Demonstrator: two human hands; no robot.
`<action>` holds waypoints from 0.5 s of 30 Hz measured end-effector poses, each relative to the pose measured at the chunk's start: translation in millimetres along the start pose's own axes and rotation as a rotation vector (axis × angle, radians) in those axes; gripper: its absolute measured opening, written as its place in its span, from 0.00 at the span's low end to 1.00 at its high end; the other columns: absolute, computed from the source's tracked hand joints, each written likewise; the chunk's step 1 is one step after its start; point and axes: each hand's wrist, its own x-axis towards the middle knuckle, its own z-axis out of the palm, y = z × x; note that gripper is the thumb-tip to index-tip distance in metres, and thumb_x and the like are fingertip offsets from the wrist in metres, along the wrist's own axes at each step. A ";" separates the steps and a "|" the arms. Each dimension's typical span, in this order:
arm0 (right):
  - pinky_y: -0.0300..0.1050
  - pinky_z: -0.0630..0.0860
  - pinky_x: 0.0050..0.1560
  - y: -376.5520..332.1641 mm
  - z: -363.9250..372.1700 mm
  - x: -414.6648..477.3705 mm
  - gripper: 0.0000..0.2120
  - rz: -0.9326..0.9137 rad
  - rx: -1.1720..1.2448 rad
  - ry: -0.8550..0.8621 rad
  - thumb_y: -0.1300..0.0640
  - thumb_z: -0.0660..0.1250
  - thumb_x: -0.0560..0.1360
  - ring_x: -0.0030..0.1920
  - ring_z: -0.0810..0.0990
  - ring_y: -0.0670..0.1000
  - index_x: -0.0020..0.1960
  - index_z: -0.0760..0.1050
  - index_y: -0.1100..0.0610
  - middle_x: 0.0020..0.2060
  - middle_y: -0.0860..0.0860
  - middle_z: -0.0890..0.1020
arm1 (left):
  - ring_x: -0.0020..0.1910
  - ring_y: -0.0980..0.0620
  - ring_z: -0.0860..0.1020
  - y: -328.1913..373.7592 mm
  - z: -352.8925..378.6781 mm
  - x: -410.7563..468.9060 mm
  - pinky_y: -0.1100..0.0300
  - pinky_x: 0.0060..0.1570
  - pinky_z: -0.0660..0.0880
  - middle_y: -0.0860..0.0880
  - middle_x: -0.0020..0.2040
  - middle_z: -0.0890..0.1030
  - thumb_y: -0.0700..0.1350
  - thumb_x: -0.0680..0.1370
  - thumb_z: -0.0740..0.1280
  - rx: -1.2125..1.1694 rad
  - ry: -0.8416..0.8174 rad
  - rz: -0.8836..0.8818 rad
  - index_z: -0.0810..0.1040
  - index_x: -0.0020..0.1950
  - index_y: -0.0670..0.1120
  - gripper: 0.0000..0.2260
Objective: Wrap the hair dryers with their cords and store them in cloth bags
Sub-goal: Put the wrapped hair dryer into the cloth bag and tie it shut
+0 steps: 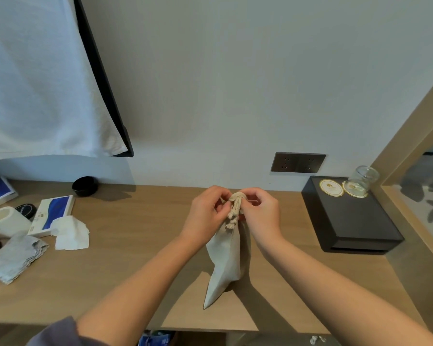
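A cream cloth bag (226,258) stands on end at the middle of a wooden desk (135,258), 1 lower corner pointing toward the near edge. It bulges as if loaded, though no hair dryer shows. Just beyond, 2 bare hands meet at its gathered neck. The left hand (208,213) and right hand (260,213) each curl their fingers round the drawstring (235,206), pinching the knotted cord from either side. The fabric looks soft and limp and would likely slump if let go. The cinched neck seems the sound place to hold, with any weight judged to sit low. At near left lie a grey cloth (15,258) and a white tissue (70,233). At right a black box (348,221) carries 1 glass (361,181). Farther back, a wall socket (298,162) is set above the desk and a white towel (35,83) hangs at far left.
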 end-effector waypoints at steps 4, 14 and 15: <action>0.52 0.81 0.41 4.2 -10.5 3.6 0.05 -0.073 -0.036 -0.109 0.66 0.69 0.74 0.38 0.81 0.48 0.44 0.80 0.58 0.38 0.51 0.82 | 0.40 0.56 0.79 -3.3 -10.6 -1.0 0.65 0.43 0.75 0.54 0.41 0.82 0.39 0.76 0.69 -0.074 -0.083 -0.025 0.82 0.47 0.47 0.04; 0.45 0.78 0.42 13.9 -26.3 20.2 0.06 -0.522 -0.293 -0.298 0.68 0.72 0.71 0.43 0.79 0.48 0.41 0.80 0.58 0.41 0.46 0.79 | 0.36 0.52 0.81 -7.1 -29.5 17.2 0.59 0.43 0.79 0.46 0.39 0.83 0.34 0.75 0.69 -0.406 -0.367 -0.230 0.82 0.46 0.41 0.04; 0.44 0.78 0.41 14.9 -27.7 21.8 0.05 -0.558 -0.330 -0.318 0.66 0.73 0.71 0.43 0.79 0.47 0.41 0.81 0.58 0.41 0.45 0.79 | 0.35 0.53 0.81 -7.2 -30.3 18.9 0.60 0.42 0.79 0.47 0.38 0.83 0.34 0.76 0.68 -0.409 -0.385 -0.233 0.82 0.46 0.42 0.05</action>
